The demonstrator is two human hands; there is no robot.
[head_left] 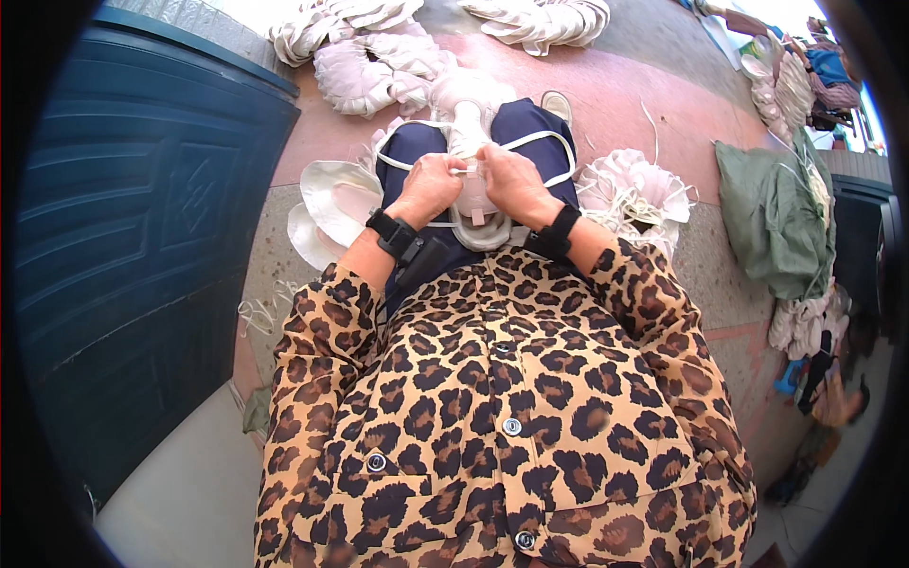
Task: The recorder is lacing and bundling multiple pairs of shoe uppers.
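Note:
A pale pink and white shoe upper (473,204) lies lengthwise between my thighs, its rounded end toward me. Over its middle, my left hand (431,185) pinches a white shoelace (559,150) close to the upper. Opposite it, my right hand (513,182) has its fingers closed at the same spot, on the lace as far as I can see. Wide loops of the lace run out on both sides across my dark trousers (530,121). My fingertips partly cover the lacing holes.
Bundled pale shoe uppers (369,76) lie on the floor ahead, and a laced pile (636,189) sits by my right knee. White curved pieces (339,204) lie at my left. A blue door (151,208) stands left; a green sack (772,218) and other people are at right.

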